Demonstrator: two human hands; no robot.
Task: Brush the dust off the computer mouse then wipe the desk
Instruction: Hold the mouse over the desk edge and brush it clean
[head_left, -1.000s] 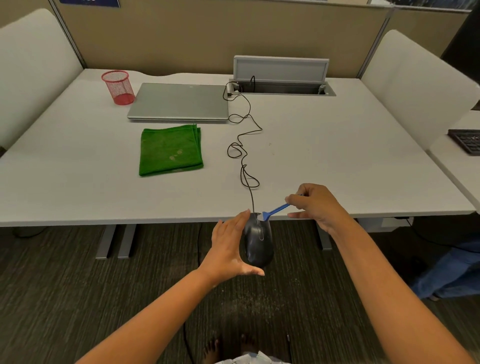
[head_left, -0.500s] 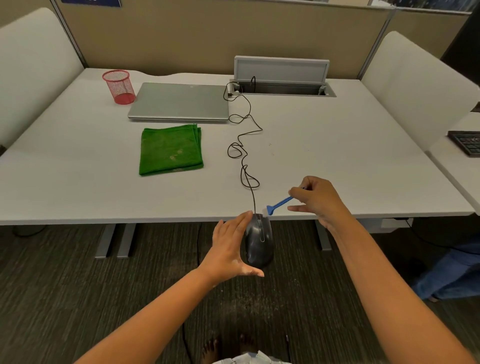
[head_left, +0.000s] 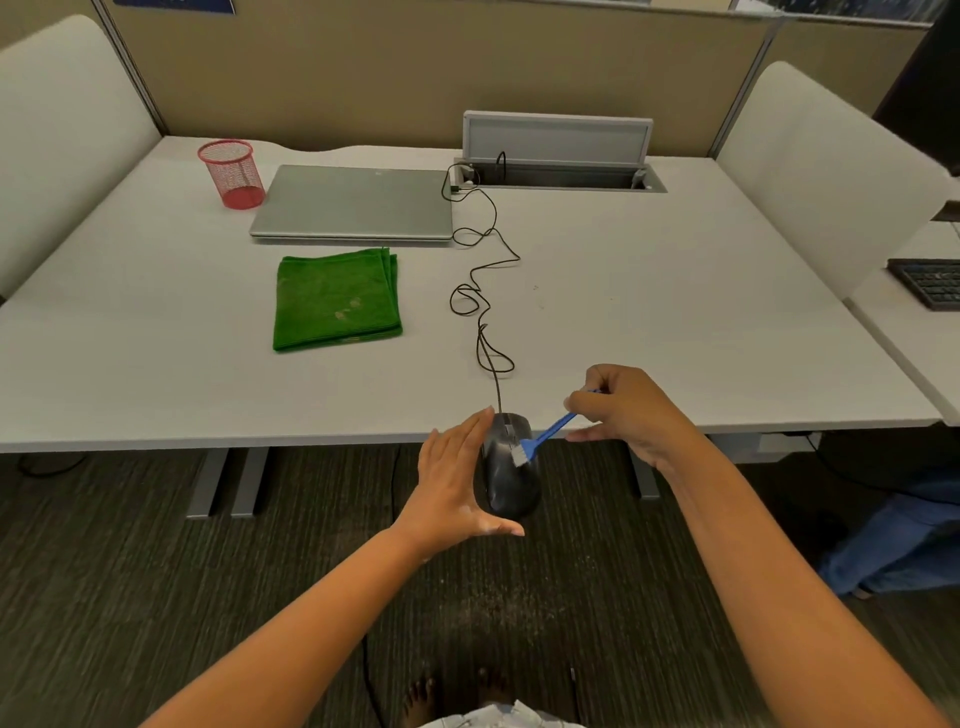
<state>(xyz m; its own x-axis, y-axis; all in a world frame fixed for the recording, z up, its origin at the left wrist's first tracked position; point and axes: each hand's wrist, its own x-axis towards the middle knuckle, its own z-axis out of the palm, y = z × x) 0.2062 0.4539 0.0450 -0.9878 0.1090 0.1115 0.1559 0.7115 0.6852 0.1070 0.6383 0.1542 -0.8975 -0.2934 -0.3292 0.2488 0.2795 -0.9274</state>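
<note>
My left hand (head_left: 457, 483) holds a black wired computer mouse (head_left: 509, 473) out past the front edge of the white desk (head_left: 675, 322), above the carpet. My right hand (head_left: 628, 410) pinches a small blue brush (head_left: 543, 439), and its pale bristles rest on the top of the mouse near the wheel. The mouse's black cable (head_left: 480, 291) runs in loops across the desk to the back. A folded green cloth (head_left: 337, 299) lies flat on the desk, left of the cable.
A closed silver laptop (head_left: 353, 202) and a red mesh cup (head_left: 232, 174) sit at the back left. An open cable tray (head_left: 558, 174) is at the back middle. A keyboard (head_left: 930, 280) lies on the neighbouring desk at right. Dust specks show on the carpet (head_left: 519, 597).
My right hand brought the brush from just beyond the mouse's front down onto its top surface. My left hand and the mouse stayed almost still.
</note>
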